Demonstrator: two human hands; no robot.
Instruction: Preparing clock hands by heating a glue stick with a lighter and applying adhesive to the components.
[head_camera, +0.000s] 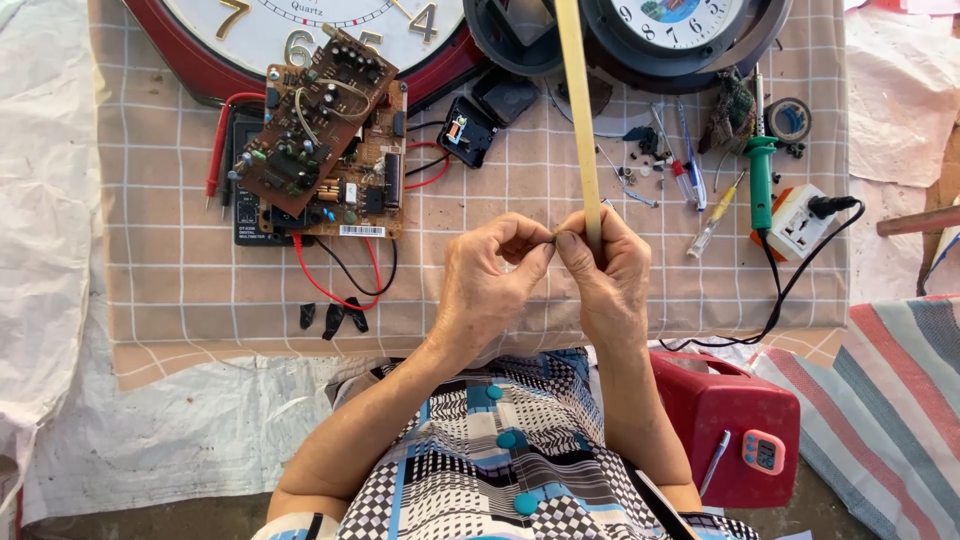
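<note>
Stick: a long pale stick (578, 110) is held upright-looking in the view, its lower end gripped in the right hand (607, 275) and its length running up past the small clock (680, 25).
Tiny part: something very small is pinched where the fingertips of both hands meet; what it is cannot be told.
Right hand: closed around the stick, thumb tip pressed toward the left hand.
Left hand: the left hand (490, 280) is closed in a pinch, touching the right thumb just beside the stick.
Progress: the fine work at the fingertips is judged to be under way; nothing finished is shown.
Cloth: a checked cloth (180, 270) is spread under everything.
Boards: circuit boards (325, 140) are stacked over a meter, well left of the hands.
Iron: a green-handled soldering iron (762, 170) is laid to the right, near a socket block (805, 220).
Clock: a red-rimmed clock (200, 60) is seen at the top.
</note>
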